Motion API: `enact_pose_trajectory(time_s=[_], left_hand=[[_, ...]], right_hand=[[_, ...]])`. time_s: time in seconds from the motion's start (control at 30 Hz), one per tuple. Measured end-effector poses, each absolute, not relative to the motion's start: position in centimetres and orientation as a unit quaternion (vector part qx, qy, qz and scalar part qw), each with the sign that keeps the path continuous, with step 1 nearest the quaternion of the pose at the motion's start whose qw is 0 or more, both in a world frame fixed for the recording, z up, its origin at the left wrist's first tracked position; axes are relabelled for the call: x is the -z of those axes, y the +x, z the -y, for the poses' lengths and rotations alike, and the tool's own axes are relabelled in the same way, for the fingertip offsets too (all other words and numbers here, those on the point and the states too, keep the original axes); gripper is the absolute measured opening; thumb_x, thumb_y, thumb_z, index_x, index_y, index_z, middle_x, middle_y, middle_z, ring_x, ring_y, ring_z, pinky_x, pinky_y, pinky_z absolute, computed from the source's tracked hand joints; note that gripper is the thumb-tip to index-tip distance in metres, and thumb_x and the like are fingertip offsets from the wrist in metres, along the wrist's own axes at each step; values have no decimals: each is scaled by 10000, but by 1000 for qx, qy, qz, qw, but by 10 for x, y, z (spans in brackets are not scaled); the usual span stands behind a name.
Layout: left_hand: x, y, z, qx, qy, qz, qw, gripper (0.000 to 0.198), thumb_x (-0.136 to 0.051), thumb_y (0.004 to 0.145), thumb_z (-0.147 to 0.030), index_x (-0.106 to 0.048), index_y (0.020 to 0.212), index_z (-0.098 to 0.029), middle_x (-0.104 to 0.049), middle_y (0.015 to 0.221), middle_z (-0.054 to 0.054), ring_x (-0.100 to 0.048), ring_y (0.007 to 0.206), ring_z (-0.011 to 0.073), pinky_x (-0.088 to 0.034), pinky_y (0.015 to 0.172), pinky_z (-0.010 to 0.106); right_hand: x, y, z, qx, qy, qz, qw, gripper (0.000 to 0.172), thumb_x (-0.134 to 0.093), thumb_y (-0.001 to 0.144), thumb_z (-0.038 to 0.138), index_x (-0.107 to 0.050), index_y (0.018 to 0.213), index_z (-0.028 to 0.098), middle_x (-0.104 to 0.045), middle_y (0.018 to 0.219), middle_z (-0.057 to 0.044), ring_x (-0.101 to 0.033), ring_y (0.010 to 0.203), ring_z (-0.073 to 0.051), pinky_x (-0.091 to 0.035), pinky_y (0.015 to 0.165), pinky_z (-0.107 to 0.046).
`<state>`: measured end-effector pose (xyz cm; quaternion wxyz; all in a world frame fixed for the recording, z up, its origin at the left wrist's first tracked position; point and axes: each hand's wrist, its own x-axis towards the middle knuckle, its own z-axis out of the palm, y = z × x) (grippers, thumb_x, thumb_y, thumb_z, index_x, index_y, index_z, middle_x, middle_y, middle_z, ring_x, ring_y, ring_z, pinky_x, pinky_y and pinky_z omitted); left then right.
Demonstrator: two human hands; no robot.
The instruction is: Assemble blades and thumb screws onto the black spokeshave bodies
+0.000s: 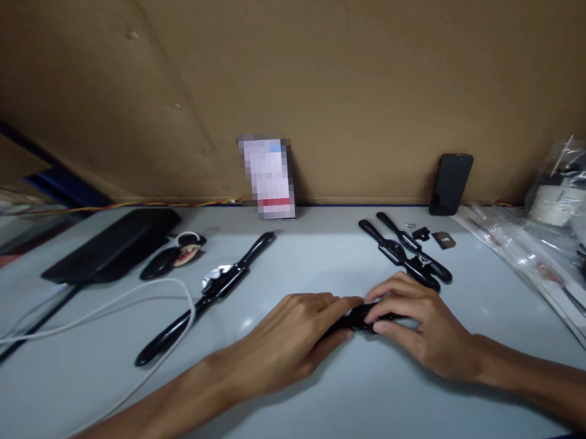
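A black spokeshave (354, 318) is between my hands, low over the middle of the table. My left hand (297, 332) is wrapped round its left end. The fingers and thumb of my right hand (425, 320) grip its middle and right part, hiding much of it. Just beyond my right hand lie two black spokeshave bodies (391, 248) (409, 239). Beside them are a small black cap piece (421, 234), a flat blade (444, 239) and tiny screws (410, 225). Another spokeshave (227, 283), with a shiny metal piece on it, lies slanted beyond my left forearm.
A white cable (188, 299) loops across the left side, over a spokeshave handle. Behind it sit a black box (116, 247) and a key fob bunch (164, 260). A dark phone (451, 184) and a blurred-out screen (269, 181) lean against the cardboard wall (344, 77). Plastic packages (539, 277) lie right.
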<state>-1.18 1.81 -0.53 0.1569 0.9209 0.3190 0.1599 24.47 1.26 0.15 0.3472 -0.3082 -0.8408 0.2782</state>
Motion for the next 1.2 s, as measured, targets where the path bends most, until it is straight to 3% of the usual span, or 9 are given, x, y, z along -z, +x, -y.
enact_pose_trajectory(time_s=[0.1,0.17,0.27,0.4,0.5,0.6,0.93,1.1,1.2], left_hand=[[7,-12,-18,-166,921,-319,151,259,-506,1096,-231,-570,1346,-230,-731,908,28,-711,736,227,-490,651,308],[7,-12,-18,-167,922,-318,145,272,-499,1097,-231,-562,1361,-227,-732,904,27,-707,724,226,-493,646,309],[7,-13,-18,-156,925,-320,134,295,-490,1103,-250,-547,1390,-210,-737,905,35,-716,730,239,-506,649,325],[5,-12,-17,-157,923,-324,134,289,-497,1101,-249,-555,1383,-218,-744,911,36,-725,741,237,-509,648,320],[4,-11,-18,-161,922,-322,139,273,-500,1100,-246,-566,1364,-220,-744,908,34,-721,734,228,-500,637,312],[4,-10,-18,-163,924,-317,137,272,-491,1103,-241,-553,1367,-214,-742,913,32,-717,736,228,-494,640,316],[6,-12,-18,-156,928,-310,132,292,-494,1109,-248,-504,1398,-205,-744,930,31,-722,750,246,-491,662,340],[5,-11,-18,-152,925,-316,146,259,-489,1109,-246,-527,1363,-213,-743,931,33,-725,761,246,-493,655,338],[5,-11,-18,-156,925,-315,144,258,-490,1105,-234,-533,1359,-219,-742,926,25,-718,736,237,-489,643,333]], right_hand=[[-1,245,-11,-216,-317,856,346,210,-720,947,168,-695,1149,220,-722,1039,-66,-663,978,-244,-565,894,-445],[-1,246,-12,-209,-322,854,352,301,-618,941,81,-659,1204,221,-724,1011,-56,-659,970,-242,-562,885,-439],[-3,249,-17,-204,-337,831,393,499,-448,880,-43,-622,1260,229,-726,1157,-73,-657,1104,-235,-555,937,-431],[-4,250,-16,-176,-301,861,370,226,-580,978,107,-655,1171,198,-718,1058,-79,-643,1018,-249,-548,917,-453],[-3,247,-10,-115,-304,898,295,206,-699,976,239,-701,1168,163,-690,1058,-112,-607,986,-280,-541,895,-488],[0,246,-7,-78,-295,910,281,150,-652,1011,220,-747,1116,169,-667,1036,-114,-591,963,-273,-535,861,-463],[2,248,-11,-130,-221,903,345,161,-606,1041,148,-756,992,180,-714,971,-72,-629,863,-199,-512,774,-355],[-2,246,-9,-151,-288,895,305,174,-613,1024,187,-692,1178,173,-717,1009,-93,-633,923,-250,-546,827,-418],[-5,248,-12,-242,-297,862,331,294,-525,982,47,-655,1202,193,-735,1050,-72,-661,987,-223,-559,856,-381]])
